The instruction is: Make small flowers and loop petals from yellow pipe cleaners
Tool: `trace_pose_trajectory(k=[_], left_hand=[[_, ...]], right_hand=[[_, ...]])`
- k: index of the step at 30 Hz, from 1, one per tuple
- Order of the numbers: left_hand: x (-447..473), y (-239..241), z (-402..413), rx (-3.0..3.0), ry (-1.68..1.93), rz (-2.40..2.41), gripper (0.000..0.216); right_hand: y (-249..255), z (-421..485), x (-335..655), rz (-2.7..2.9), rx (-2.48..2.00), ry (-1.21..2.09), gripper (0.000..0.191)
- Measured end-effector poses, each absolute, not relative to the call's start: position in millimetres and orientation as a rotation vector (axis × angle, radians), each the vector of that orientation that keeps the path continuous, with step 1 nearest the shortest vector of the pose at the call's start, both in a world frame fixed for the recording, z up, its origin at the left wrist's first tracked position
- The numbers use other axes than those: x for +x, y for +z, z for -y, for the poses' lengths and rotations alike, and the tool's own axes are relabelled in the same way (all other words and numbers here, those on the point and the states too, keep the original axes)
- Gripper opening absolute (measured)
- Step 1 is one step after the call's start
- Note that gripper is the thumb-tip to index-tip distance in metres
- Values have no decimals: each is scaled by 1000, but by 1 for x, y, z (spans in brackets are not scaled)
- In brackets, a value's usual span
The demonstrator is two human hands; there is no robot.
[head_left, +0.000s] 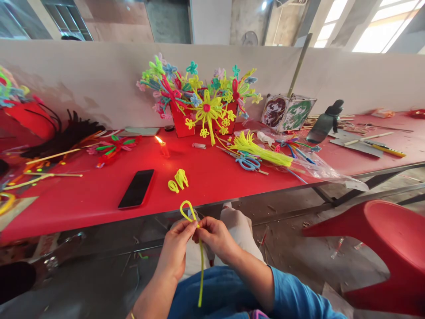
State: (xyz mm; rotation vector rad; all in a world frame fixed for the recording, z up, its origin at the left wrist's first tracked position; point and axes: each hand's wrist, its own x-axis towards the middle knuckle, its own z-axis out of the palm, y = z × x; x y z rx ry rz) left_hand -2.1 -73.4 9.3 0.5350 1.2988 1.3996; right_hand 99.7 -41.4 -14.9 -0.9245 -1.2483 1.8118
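Both my hands pinch one yellow pipe cleaner (201,266) in front of my lap, below the table's front edge. My left hand (175,250) grips it just under a small loop bent at its top. My right hand (217,239) closes on the same spot from the right. The long tail hangs down over my blue clothing. Two finished yellow pipe-cleaner loops (178,180) lie on the red table (83,199) just beyond my hands.
A black phone (137,188) lies left of the loops. A lit candle (163,147), blue scissors (247,163), a bag of yellow pipe cleaners (262,153), red pots of pipe-cleaner flowers (202,99) and a dark bottle (323,122) stand farther back. A red stool (385,243) is at my right.
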Motion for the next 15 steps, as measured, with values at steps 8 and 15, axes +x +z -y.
trace_pose_trajectory(k=[8,15], left_hand=[[-3,13,72,408,1355,-1276,14],[-6,16,73,471,1307,-1307,16]], right_hand=[[-20,37,109,1617,-971,1450,8],[-12,27,124,2192,-892,673,13]])
